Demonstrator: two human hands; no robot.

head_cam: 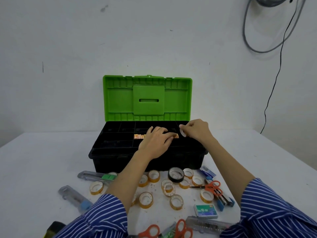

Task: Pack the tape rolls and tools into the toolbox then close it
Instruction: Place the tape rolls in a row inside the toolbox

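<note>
Partly hidden tape row [138,136] under left hand [155,141]

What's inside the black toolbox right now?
In the toolbox tray lies a row of patterned tape rolls, partly covered by the left hand. The right hand holds a clear tape roll over it. Other compartments look dark; below the tray is hidden.

Sole legible marking: "No.10-1M" on the green staple box [205,211], well short of the fingers [169,137].
</note>
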